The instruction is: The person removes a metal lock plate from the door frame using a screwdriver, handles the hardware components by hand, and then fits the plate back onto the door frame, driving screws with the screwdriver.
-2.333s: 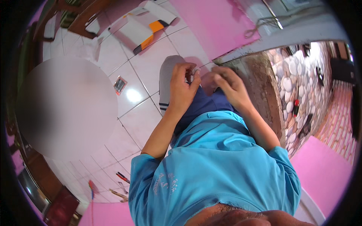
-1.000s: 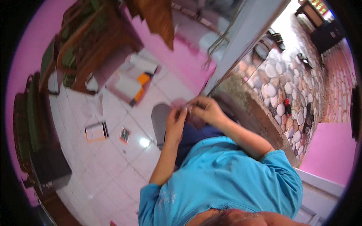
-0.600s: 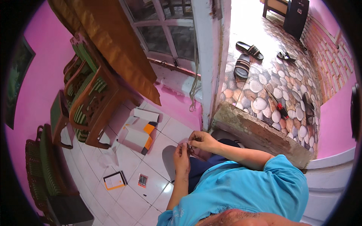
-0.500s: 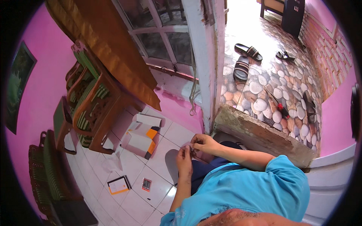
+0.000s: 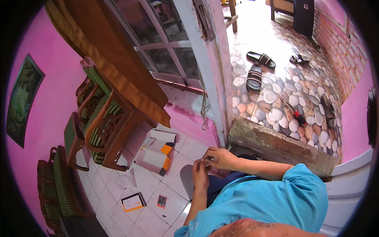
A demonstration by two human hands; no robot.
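Note:
My left hand (image 5: 201, 178) and my right hand (image 5: 222, 159) meet fingertip to fingertip in front of my lap. Both are closed in a pinch around something too small to make out. To their left, an opened white carton (image 5: 153, 158) with orange and black edges lies on the floor tiles. Closer to me are a flat white box or booklet (image 5: 132, 202) with an orange strip and a small red-and-grey packet (image 5: 161, 201). A tiny black piece (image 5: 164, 216) lies beside the packet. Crumpled clear plastic (image 5: 125, 180) rests near the carton.
Carved wooden chairs (image 5: 103, 130) with green striped cushions stand at left, below a brown curtain (image 5: 118, 59). A raised doorsill (image 5: 276, 144) is at my right. Beyond it, striped slides (image 5: 254, 77) and a red-handled tool (image 5: 300, 118) lie on pebble-patterned tiles.
My view has tilted slightly, so the room and floor items sit a little lower and the left side further right. My hands stay together in the same pinch.

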